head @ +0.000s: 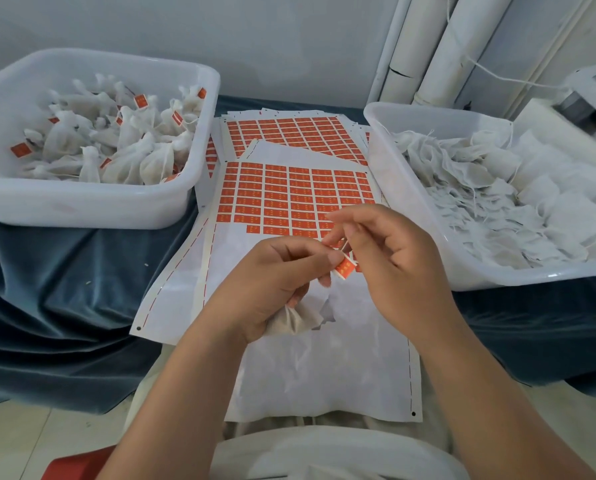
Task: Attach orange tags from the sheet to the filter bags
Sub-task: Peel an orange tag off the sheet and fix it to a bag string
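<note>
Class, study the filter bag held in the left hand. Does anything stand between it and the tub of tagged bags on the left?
Nothing visible does. The filter bag, gripped by the left hand, sits above the tag sheet. Only flat sheet and blue cloth lie between it and the left tub, whose wall needs lifting over.

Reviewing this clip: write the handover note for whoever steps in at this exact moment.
The left hand grips a filter bag in its lower fingers, fingertips on the orange tag.
The right hand pinches the same tag from above.
The tag sheet lies between the tubs, its lower part blank.
Done: tagged bags piled in the left tub.
Left: finish this tag, then the untagged bags in the right tub.
</note>
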Available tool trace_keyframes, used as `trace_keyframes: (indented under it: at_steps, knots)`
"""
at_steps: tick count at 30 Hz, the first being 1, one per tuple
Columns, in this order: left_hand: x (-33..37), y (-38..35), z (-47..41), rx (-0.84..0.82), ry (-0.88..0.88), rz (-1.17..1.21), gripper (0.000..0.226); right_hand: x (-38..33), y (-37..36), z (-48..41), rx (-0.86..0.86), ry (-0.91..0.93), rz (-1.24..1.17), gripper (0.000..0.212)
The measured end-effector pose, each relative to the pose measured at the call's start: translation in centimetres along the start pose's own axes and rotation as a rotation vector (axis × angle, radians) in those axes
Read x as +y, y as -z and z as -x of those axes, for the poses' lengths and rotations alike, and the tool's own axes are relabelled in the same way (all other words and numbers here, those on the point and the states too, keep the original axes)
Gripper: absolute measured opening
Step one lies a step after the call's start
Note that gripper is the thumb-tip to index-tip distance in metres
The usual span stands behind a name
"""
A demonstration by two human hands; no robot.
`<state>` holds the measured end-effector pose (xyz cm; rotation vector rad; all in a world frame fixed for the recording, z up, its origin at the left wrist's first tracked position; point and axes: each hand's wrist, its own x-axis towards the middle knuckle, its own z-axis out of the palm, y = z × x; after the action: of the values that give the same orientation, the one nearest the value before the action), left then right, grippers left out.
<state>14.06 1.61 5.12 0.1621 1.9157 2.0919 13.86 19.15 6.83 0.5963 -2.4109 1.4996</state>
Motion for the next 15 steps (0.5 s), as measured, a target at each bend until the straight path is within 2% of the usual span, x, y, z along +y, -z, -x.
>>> trace_keyframes:
  at_steps: [5,8,10,12,15]
  knots:
    - [0.1,-0.4,0.2,0.097,-0.157,-0.149,0.023,0.2,-0.1,0.0,0.019,-0.058,-0.096,0.025]
    - [0.0,-0.8,0.2,0.249,-0.237,-0.162,0.025,0.0,-0.5,-0.4,-0.015,-0.307,-0.29,0.04]
    - [0.0,-0.9,0.2,0.308,-0.29,-0.17,0.022,0.2,-0.6,-0.5,-0.077,-0.386,-0.24,0.044]
    - [0.0,-1.1,0.2,0.326,-0.321,-0.197,0.02,0.5,-0.7,0.0,-0.114,-0.301,-0.117,0.03]
    - [-0.1,-1.1,0.1,0.33,-0.327,-0.237,0.02,0.9,-0.4,0.5,-0.063,-0.188,-0.072,0.01]
